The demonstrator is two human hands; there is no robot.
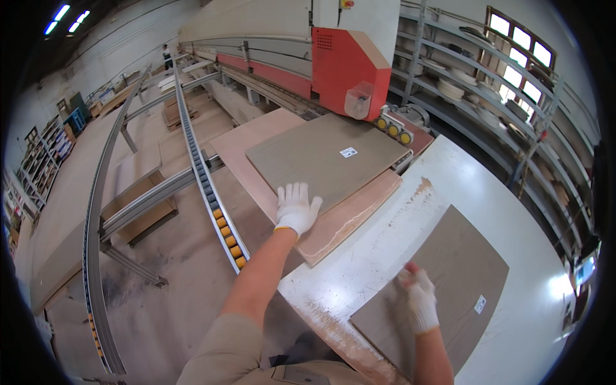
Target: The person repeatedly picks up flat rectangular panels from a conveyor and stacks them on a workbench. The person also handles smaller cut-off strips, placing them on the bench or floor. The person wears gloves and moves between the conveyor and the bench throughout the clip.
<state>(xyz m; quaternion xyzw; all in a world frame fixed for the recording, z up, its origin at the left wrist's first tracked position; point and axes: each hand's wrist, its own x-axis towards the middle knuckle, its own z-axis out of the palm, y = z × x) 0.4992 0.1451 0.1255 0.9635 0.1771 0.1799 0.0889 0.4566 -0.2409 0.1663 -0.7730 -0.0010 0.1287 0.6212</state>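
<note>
At the lower right of the frame, the right hand (420, 300), in a white glove, is over the near panel (459, 276). It is blurred, its fingers bent inward; whether it grips or touches the panel I cannot tell. The near panel is grey-brown, with a white label (480, 303) toward its right corner. It lies flat on the white desk (449, 179), whose edge is worn to brown at bottom centre.

At the centre of the frame, the left hand (297, 208), also gloved, is open, palm down, fingers spread across the lower left edge of the far panel (308, 154). That panel, grey-brown too and labelled, lies on a larger pink board (346, 224), which shows around it on the left and lower sides.

Left of centre runs a roller rail (230, 237), its nearest rollers yellow; a second rail (93, 218) curves down the left.

Beyond the far panel, at upper centre, stands a red and white machine (346, 70) with yellow wheels (393, 130) low down. Laden shelves (462, 55) fill the upper right, before a window (521, 38). Far off at upper left stands another person (167, 58).
</note>
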